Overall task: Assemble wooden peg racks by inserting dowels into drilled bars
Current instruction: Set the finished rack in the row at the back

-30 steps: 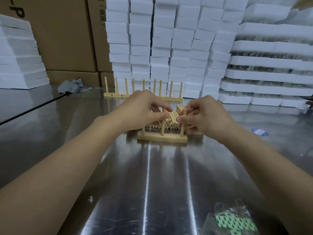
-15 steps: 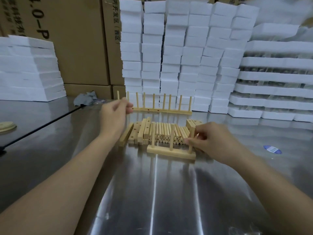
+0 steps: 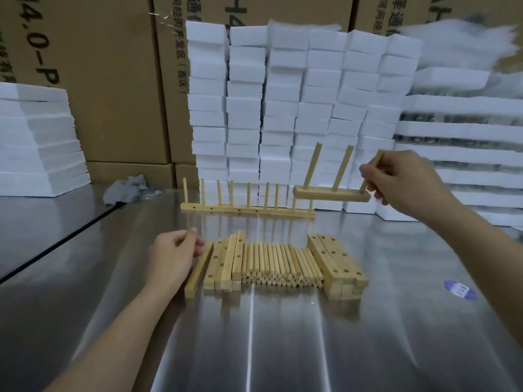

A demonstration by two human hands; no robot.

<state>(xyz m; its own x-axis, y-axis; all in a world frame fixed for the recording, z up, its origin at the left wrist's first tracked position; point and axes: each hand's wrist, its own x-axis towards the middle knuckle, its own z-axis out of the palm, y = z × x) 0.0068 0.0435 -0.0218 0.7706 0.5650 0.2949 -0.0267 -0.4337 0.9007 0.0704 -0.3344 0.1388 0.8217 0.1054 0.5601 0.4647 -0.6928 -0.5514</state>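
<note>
My right hand (image 3: 407, 182) pinches the rightmost dowel of a short three-peg rack (image 3: 331, 192) and holds it tilted in the air, above the right end of a row of finished racks (image 3: 246, 208) standing at the back. My left hand (image 3: 172, 256) rests low with loosely curled fingers beside the left pile of drilled bars (image 3: 223, 264), holding nothing I can see. A bundle of loose dowels (image 3: 280, 264) lies between that pile and a second stack of drilled bars (image 3: 338, 263) on the right.
The steel table (image 3: 254, 335) runs toward me. White foam blocks (image 3: 283, 108) and cardboard boxes (image 3: 113, 80) wall off the back. A grey rag (image 3: 124, 188) lies at the back left, a blue sticker (image 3: 460, 290) at the right.
My right hand lifted the three-peg rack off the table and carried it up and back to the right. My left hand came back down beside the left bar pile.
</note>
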